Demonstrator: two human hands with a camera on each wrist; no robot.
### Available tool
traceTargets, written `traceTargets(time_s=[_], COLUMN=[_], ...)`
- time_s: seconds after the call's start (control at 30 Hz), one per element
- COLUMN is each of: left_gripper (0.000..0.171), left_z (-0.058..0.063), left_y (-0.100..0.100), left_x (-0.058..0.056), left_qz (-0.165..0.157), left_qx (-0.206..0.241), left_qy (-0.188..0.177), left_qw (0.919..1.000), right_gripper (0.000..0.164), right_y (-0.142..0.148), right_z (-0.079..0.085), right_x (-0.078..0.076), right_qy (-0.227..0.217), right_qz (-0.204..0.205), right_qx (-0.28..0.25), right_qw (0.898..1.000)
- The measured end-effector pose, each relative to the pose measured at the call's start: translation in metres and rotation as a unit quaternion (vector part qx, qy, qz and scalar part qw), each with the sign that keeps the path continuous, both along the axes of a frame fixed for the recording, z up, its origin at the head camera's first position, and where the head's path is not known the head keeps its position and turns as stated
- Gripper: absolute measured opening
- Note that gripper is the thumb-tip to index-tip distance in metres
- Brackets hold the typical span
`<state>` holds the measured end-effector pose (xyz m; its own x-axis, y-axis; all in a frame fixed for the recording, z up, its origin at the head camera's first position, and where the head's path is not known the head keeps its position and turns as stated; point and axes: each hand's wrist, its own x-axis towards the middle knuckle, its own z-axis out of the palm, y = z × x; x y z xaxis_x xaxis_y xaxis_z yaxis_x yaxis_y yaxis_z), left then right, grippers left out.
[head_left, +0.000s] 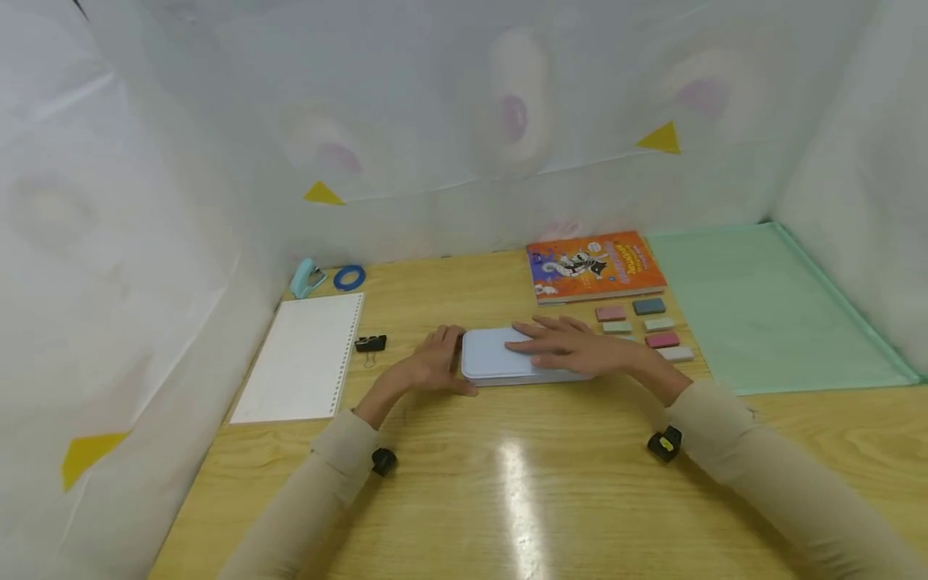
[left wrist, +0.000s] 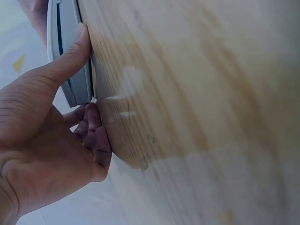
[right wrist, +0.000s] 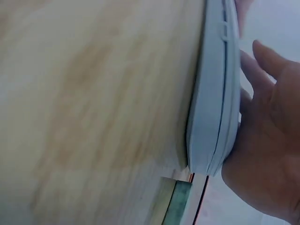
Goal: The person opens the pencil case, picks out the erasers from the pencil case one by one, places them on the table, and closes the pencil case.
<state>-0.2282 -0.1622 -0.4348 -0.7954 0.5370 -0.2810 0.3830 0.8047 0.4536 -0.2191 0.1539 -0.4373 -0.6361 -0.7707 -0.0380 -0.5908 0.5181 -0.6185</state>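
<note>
A pale blue hard pencil case (head_left: 489,354) with rounded corners lies closed on the wooden table in front of the person. My left hand (head_left: 435,362) grips its left end, thumb along the near side and fingers around the far side. In the left wrist view that thumb presses the side wall of the case (left wrist: 84,70). On top of the lid rests my right hand (head_left: 573,346), its fingers stretched out toward the left and covering the right part. The right wrist view shows the case's near side (right wrist: 208,103) with a seam running along it, the right palm against the lid.
Erasers (head_left: 661,340) in several colours lie right of the case, below an orange book (head_left: 598,267). A green mat (head_left: 783,314) covers the far right. Leftward are a black binder clip (head_left: 371,344), spiral notebook (head_left: 300,358), blue tape roll (head_left: 350,278) and light blue stapler (head_left: 308,279).
</note>
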Motion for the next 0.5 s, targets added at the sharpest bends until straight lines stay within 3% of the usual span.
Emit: traceTargets(time_s=[0.1, 0.2, 0.5], left_gripper=[0.103, 0.103, 0.102], left_z=[-0.005, -0.010, -0.009], left_y=[-0.001, -0.002, 0.005], left_x=[-0.001, -0.001, 0.004], left_qz=[0.009, 0.015, 0.014], left_qx=[-0.005, -0.003, -0.016], left_qy=[0.002, 0.004, 0.007], left_qw=[0.9999, 0.9999, 0.9997], right_gripper=[0.051, 0.051, 0.050], right_y=[-0.007, -0.010, -0.007], right_z=[-0.004, -0.004, -0.002], right_x=[0.005, 0.009, 0.013], right_qy=[0.067, 0.101, 0.091], right_qz=[0.008, 0.006, 0.002], right_qx=[0.042, 0.052, 0.069], right_qw=[0.997, 0.993, 0.993])
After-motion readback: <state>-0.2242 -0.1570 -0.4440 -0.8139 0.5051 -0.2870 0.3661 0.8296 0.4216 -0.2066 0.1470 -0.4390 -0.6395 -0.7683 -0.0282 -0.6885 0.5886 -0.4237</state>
